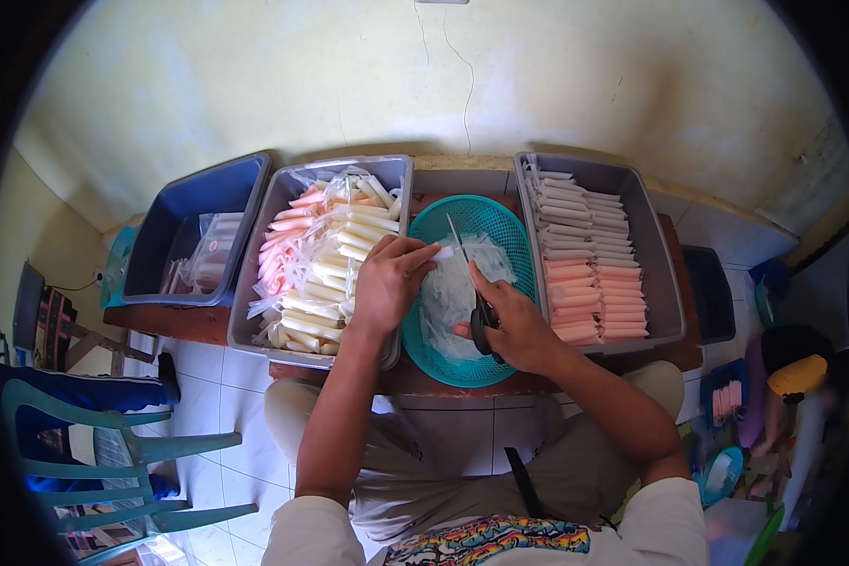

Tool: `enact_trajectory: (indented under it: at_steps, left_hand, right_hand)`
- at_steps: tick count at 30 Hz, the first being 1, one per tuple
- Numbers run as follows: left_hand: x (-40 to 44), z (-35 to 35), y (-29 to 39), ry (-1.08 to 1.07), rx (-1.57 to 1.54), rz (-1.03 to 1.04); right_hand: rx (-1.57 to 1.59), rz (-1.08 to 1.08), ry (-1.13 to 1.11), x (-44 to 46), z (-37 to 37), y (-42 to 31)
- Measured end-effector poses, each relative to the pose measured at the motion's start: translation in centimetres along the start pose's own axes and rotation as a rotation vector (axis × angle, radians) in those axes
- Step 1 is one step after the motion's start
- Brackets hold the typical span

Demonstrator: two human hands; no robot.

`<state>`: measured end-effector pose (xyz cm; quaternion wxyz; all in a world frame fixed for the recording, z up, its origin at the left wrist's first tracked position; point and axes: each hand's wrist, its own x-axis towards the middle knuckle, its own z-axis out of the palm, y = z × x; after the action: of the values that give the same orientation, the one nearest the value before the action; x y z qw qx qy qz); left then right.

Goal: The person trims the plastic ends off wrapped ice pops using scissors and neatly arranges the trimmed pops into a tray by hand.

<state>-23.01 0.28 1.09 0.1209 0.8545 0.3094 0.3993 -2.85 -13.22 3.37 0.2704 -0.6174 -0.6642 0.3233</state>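
My right hand (517,325) is closed round the black handles of a pair of scissors (485,319), whose blades stand apart and point away from me. My left hand (391,280) pinches a small whitish plastic piece (444,253) beside the blades. Below both hands lies a teal perforated basket (468,371) with a heap of clear plastic scraps (451,311) in it. To the left stands a grey tub (404,175) of loose filled plastic tubes, cream (313,319) and pink (292,224). How far the piece runs inside my left fingers is hidden.
On the right, a grey tub (665,283) holds stacked white and pink tubes (575,300). A dark blue tub (141,269) with plastic packs stands far left. All rest on a wooden table (434,385). Green chair (113,443) at left; another person (774,406) at right.
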Motion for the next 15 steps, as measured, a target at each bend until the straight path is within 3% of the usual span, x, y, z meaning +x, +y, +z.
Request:
enact_trajectory:
  at_steps: [15]
  left_hand:
    - [0.1,-0.4,0.0,0.006,-0.005,-0.053]
  right_hand:
    - [0.044,0.016,0.029,0.5,0.7,1.0]
